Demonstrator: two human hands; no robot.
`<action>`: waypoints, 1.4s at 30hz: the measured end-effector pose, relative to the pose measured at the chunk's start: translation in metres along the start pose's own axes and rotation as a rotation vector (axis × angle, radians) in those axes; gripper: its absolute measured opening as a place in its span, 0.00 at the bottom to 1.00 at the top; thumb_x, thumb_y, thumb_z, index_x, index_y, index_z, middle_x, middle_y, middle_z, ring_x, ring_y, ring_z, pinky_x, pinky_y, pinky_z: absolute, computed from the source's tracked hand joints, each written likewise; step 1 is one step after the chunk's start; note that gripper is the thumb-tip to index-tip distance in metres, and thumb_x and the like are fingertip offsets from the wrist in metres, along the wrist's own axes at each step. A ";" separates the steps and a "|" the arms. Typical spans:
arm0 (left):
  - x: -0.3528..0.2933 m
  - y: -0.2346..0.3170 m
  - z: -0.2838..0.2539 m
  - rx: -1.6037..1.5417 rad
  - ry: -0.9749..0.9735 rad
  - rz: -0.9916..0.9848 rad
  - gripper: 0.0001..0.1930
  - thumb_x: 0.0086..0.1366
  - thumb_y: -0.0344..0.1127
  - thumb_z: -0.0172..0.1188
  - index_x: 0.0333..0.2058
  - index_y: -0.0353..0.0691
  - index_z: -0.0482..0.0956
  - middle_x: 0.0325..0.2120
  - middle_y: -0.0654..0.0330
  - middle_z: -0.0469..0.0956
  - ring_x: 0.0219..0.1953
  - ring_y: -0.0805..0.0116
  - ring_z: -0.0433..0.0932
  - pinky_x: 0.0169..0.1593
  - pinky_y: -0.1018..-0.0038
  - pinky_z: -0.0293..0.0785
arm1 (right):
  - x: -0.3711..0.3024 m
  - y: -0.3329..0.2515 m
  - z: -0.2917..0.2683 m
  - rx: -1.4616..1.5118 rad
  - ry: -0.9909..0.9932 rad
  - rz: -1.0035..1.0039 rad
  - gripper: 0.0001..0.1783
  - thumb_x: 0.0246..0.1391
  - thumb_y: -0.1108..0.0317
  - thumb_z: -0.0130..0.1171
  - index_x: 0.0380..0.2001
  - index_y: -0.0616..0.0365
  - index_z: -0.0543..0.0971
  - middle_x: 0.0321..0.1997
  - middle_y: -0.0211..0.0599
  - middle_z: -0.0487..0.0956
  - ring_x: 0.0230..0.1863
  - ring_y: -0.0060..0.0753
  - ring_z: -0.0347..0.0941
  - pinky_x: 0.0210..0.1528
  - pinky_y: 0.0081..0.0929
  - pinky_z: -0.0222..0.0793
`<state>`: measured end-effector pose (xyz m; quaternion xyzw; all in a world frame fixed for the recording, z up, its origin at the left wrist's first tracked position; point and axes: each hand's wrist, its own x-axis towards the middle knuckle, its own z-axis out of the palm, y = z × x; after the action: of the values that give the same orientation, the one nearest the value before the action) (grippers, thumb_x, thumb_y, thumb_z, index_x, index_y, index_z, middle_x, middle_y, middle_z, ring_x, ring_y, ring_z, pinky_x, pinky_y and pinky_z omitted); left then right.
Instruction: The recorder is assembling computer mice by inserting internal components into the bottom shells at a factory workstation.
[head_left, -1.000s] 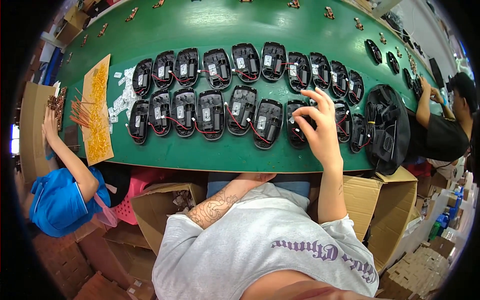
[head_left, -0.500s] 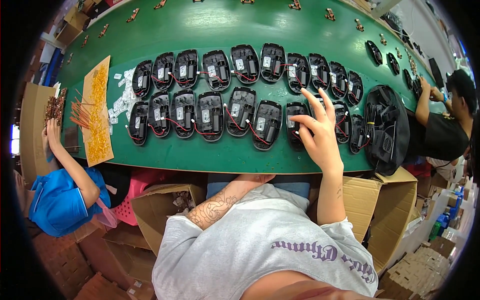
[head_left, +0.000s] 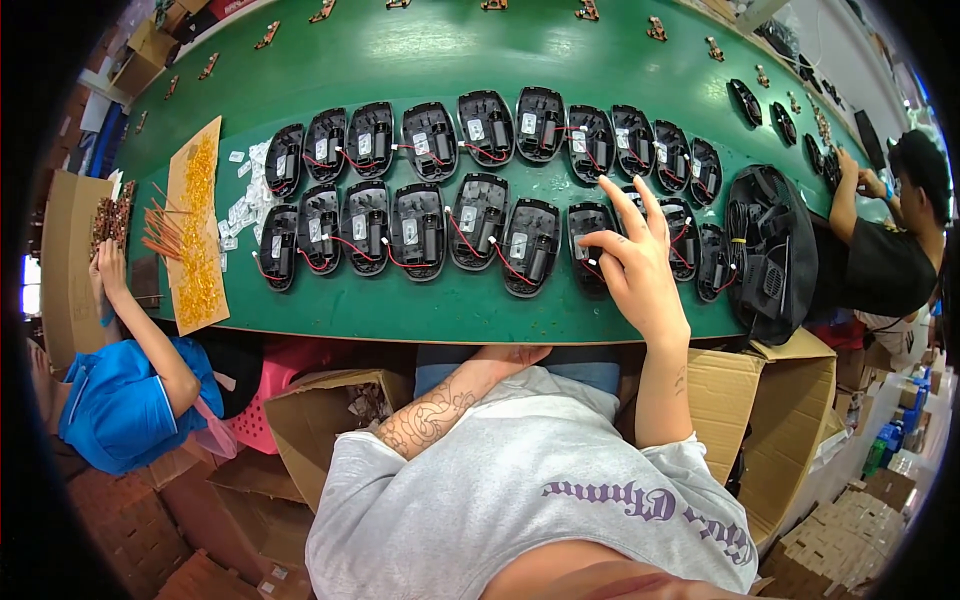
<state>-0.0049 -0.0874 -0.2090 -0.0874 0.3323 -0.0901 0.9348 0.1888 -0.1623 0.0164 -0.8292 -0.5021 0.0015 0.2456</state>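
My right hand (head_left: 640,278) is raised over the right part of the front row of black plastic housings, its fingers apart and nothing held. Directly beneath it, one housing (head_left: 588,222) is partly covered by the fingers. Each open oval shell, such as this one (head_left: 530,245), has a white label, a black cylinder inside and, on most, red and black wires with a small white plug. A back row of the same housings (head_left: 430,140) lies behind. My left hand (head_left: 527,354) rests low by my lap at the table edge; its fingers are mostly hidden.
A cardboard sheet (head_left: 183,160) with small amber pieces lies left, beside a pile of clear pieces (head_left: 245,205). A black bag-like heap of parts (head_left: 772,255) sits right. Co-workers sit at both ends. Open cardboard boxes (head_left: 790,430) stand below the table.
The view has shifted very slightly. My right hand keeps nearly the same pose over the housings, and my left arm stays in place.
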 end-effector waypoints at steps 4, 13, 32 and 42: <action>0.002 0.003 0.000 0.159 -0.040 0.027 0.13 0.71 0.43 0.57 0.47 0.43 0.78 0.43 0.60 0.82 0.46 0.67 0.81 0.53 0.65 0.81 | -0.002 0.000 -0.001 -0.004 0.063 -0.028 0.14 0.45 0.81 0.57 0.34 0.55 0.84 0.70 0.39 0.67 0.75 0.57 0.50 0.73 0.51 0.48; -0.008 -0.001 0.023 0.272 -0.150 -0.152 0.22 0.72 0.44 0.55 0.58 0.37 0.72 0.57 0.51 0.75 0.59 0.57 0.74 0.64 0.56 0.71 | -0.097 -0.015 0.011 0.491 0.332 -0.329 0.11 0.32 0.77 0.59 0.26 0.60 0.79 0.32 0.35 0.81 0.29 0.40 0.77 0.33 0.34 0.73; 0.004 -0.009 0.004 -0.019 -0.511 -0.308 0.20 0.74 0.42 0.47 0.57 0.35 0.69 0.58 0.50 0.71 0.59 0.57 0.71 0.63 0.62 0.67 | -0.157 -0.005 0.086 0.366 -0.173 0.229 0.13 0.53 0.63 0.66 0.41 0.54 0.85 0.37 0.43 0.83 0.36 0.50 0.80 0.40 0.42 0.75; -0.009 -0.007 0.028 0.371 -0.357 -0.180 0.24 0.74 0.45 0.50 0.60 0.32 0.69 0.55 0.48 0.74 0.52 0.59 0.78 0.55 0.64 0.80 | -0.120 -0.034 0.032 0.623 0.096 -0.046 0.11 0.44 0.76 0.72 0.34 0.58 0.84 0.31 0.38 0.83 0.35 0.38 0.81 0.37 0.32 0.78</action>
<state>0.0053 -0.0887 -0.1806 0.0416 0.1311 -0.2152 0.9668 0.0933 -0.2364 -0.0272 -0.7015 -0.4840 0.1103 0.5113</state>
